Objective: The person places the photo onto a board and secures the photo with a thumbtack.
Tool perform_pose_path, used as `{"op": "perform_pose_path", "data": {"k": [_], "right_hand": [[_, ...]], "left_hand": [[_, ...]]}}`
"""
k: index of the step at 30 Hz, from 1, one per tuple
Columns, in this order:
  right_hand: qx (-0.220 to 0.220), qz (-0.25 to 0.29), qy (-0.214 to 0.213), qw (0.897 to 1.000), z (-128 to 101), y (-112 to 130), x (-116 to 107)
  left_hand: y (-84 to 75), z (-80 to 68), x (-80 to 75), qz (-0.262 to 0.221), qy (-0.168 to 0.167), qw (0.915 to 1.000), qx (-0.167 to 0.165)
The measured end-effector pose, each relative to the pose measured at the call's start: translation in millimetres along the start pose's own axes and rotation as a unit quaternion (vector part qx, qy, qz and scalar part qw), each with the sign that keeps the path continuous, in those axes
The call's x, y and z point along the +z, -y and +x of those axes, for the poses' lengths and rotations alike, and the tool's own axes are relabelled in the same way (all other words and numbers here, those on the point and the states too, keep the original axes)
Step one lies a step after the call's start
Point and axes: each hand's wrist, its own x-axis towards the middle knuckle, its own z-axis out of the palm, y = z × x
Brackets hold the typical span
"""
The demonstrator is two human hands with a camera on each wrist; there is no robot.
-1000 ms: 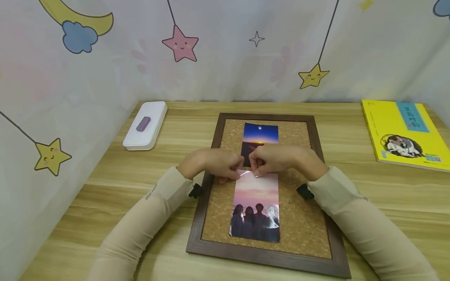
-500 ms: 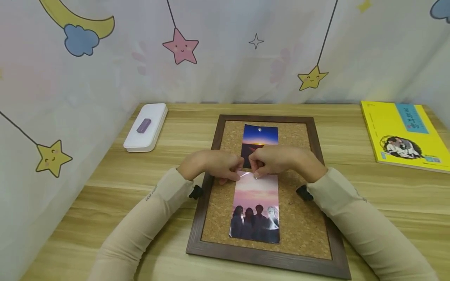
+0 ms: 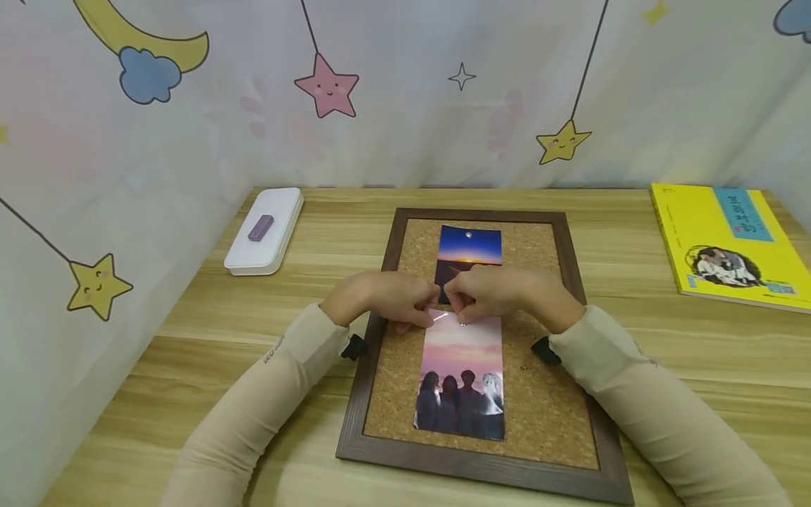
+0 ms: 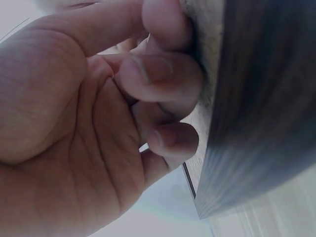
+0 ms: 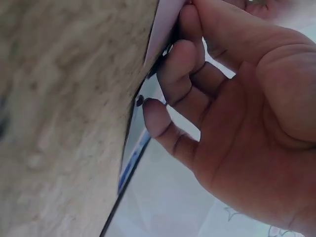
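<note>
step: pin (image 3: 463, 323) being pressed into photo (image 3: 462, 377) top | left hand (image 3: 380, 298), right hand (image 3: 507, 291) together, seemingly pinching that edge | next: firm push needed under fingertips

A white case (image 3: 265, 230) lies far left on the table (image 3: 317, 282), a yellow book (image 3: 728, 243) far right.

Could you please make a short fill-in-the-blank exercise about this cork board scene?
1. Both hands meet at the top edge of the ____ photo on the cork board.
2. The sunset photo is fixed with one ____ at its top.
3. The yellow book lies to the ____ of the board.
4. A small purple object rests on the ____ case.

Missing words: lower; pin; right; white
</note>
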Motion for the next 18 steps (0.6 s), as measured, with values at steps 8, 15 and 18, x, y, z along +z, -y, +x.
{"op": "perform_pose_path", "data": {"k": [8,15,18], "right_hand": [[0.034,-0.016,0.004,0.999,0.9,6.0,2.6],[0.037,-0.027,-0.001,0.999,-0.8,7.1,3.3],[0.042,-0.027,-0.001,0.999,-3.4,7.8,2.4]], "left_hand": [[-0.4,-2.1,1.4,-0.017,-0.007,0.9998,0.006],[-0.5,-2.8,2.9,-0.005,-0.012,0.9999,0.006],[-0.7,-1.3,2.1,0.03,-0.024,0.9993,0.002]]}}
